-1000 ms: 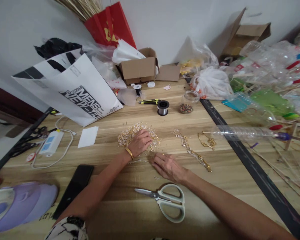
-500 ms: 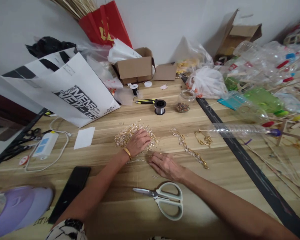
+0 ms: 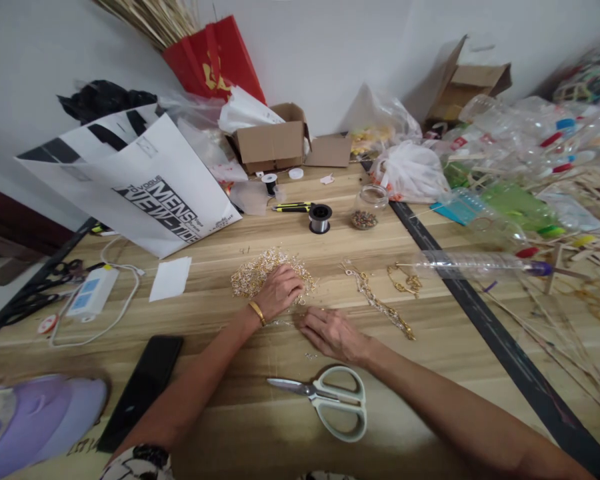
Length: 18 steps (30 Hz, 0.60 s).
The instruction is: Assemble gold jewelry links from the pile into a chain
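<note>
My left hand (image 3: 281,289), with a gold bracelet (image 3: 257,312) at the wrist, rests on the right side of a pile of small gold and silver beads (image 3: 250,273). Its fingers are bent and closed at the tips; what they hold is too small to make out. Close beside it, my right hand (image 3: 334,332) lies low on the table, fingers together and thumb side hidden, its grip unclear. A thin silvery strand (image 3: 279,323) lies between the wrists. Below my hands are scissors (image 3: 325,393) with pale green handles. A beaded chain (image 3: 380,300) lies to the right.
Behind the beads stand a wire spool (image 3: 320,219), a yellow-black cutter (image 3: 293,207) and a bead jar (image 3: 367,207). A white bag (image 3: 130,180) and phone (image 3: 143,390) are left. Plastic bottles (image 3: 510,207) crowd the right, one bottle (image 3: 475,262) reaching inward. A cardboard box (image 3: 270,143) sits behind.
The camera view has shifted slightly, so the scene sits a little lower. My left hand stays at the bead pile with a small shift of the fingers; my right hand is nearly still.
</note>
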### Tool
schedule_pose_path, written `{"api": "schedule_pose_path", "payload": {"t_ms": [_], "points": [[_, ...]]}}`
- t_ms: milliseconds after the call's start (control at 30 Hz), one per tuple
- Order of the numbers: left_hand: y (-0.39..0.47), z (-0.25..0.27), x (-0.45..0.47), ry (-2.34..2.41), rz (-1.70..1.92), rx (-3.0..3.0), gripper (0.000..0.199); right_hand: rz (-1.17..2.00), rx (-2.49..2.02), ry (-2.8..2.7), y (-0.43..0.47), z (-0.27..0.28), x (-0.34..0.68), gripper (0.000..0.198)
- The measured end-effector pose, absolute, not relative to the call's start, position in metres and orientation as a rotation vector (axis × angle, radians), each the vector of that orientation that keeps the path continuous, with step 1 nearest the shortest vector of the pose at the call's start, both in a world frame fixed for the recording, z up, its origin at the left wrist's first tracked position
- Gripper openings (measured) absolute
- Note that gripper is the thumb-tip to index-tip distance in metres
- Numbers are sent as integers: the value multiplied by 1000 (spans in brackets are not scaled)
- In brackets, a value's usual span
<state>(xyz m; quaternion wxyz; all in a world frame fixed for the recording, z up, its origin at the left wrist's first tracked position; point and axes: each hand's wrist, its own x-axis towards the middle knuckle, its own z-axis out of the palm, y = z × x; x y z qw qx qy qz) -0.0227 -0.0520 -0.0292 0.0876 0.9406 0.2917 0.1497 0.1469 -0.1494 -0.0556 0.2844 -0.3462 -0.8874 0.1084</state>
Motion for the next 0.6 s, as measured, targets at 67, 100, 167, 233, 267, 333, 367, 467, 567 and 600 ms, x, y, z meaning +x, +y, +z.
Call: {"api": "schedule_pose_path", "payload": {"t_ms": [67,100,167,233,267,333,367,467,567,600], "points": [[-51,-29,-24,881,447,2795,16,295,-925,-2374,-149,-54,147,14],[-51,-29,-25,882,447,2793,16,301,-922,-2374,-149,-54,147,14],[-50,-29,-23,876,453,2789,15,315,-918,-2373,-149,-54,147,15],[-49,-29,-21,858,456,2787,15,321,-916,-2371,-149,-55,147,16],[-49,-29,-19,846,454,2787,15,322,-918,-2369,-148,-55,146,16],[-49,-31,-15,825,438,2791,16,320,-921,-2369,-148,-57,146,15],[-50,-31,-14,817,430,2792,16,321,-921,-2370,-148,-57,146,15],[-51,-33,-14,816,429,2788,18,329,-913,-2377,-148,-57,147,14],[-52,-33,-19,828,451,2782,18,338,-913,-2376,-148,-57,147,14],[-52,-33,-21,831,455,2782,18,341,-920,-2375,-148,-57,147,13]]}}
